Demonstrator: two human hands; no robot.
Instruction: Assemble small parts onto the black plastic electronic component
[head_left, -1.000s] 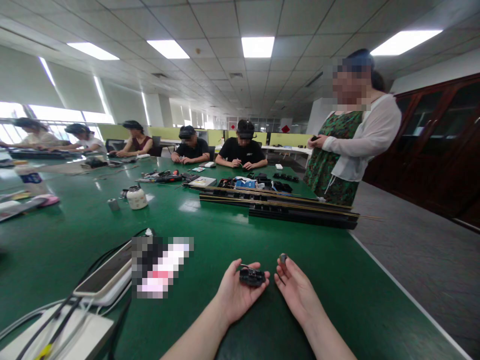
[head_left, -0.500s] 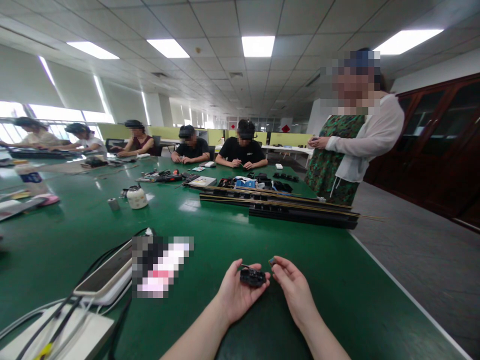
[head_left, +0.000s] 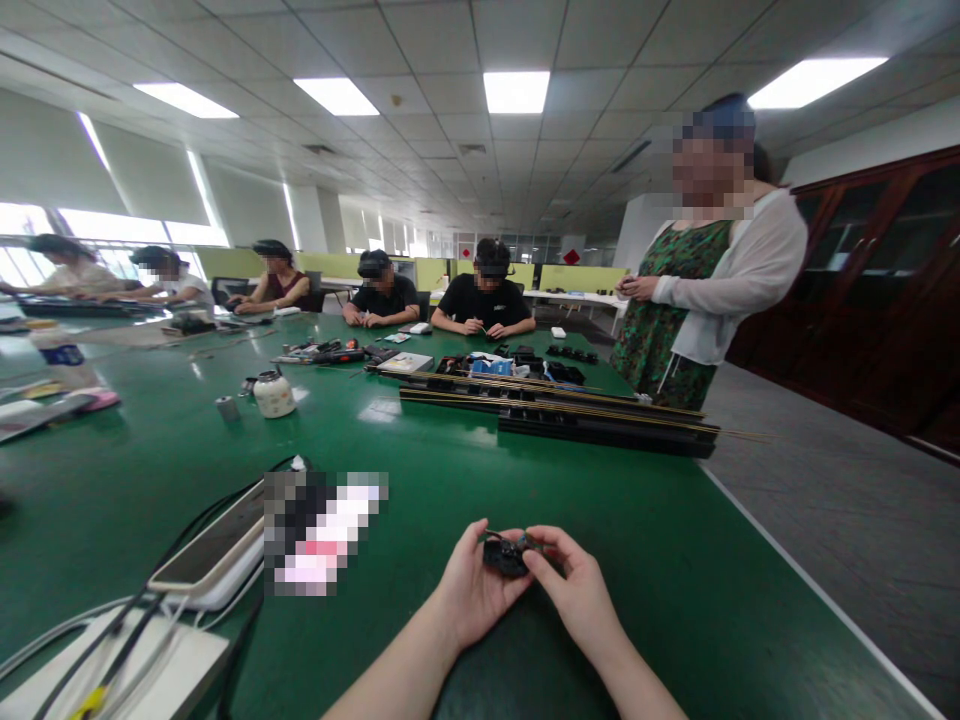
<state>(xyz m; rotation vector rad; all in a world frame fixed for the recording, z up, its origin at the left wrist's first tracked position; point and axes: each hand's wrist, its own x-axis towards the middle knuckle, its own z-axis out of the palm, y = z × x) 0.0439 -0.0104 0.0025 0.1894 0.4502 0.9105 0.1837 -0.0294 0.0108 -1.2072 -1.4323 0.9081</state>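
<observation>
My left hand [head_left: 471,595] is palm up above the green table, its fingers curled around a small black plastic housing [head_left: 504,558]. A thin dark wire or strip shows at the housing's upper edge, near the left thumb. Over the right side of the housing, my right hand [head_left: 574,580] pinches a tiny bluish-green piece [head_left: 523,541] between thumb and forefinger. That piece is too small and too covered by the fingers for me to tell its kind, or whether it touches the housing.
Left of my hands lie a phone-like white device [head_left: 214,545] with cables, a blurred-out screen and a white box [head_left: 142,665]. Long black rails [head_left: 607,432] with thin brass-coloured rods lie ahead. A jar [head_left: 274,394] stands farther left. Several people sit around the green table [head_left: 420,470]; one stands right.
My right hand has moved left with the tiny piece, from beside the housing to right over its right side. The left hand has stayed nearly in place.
</observation>
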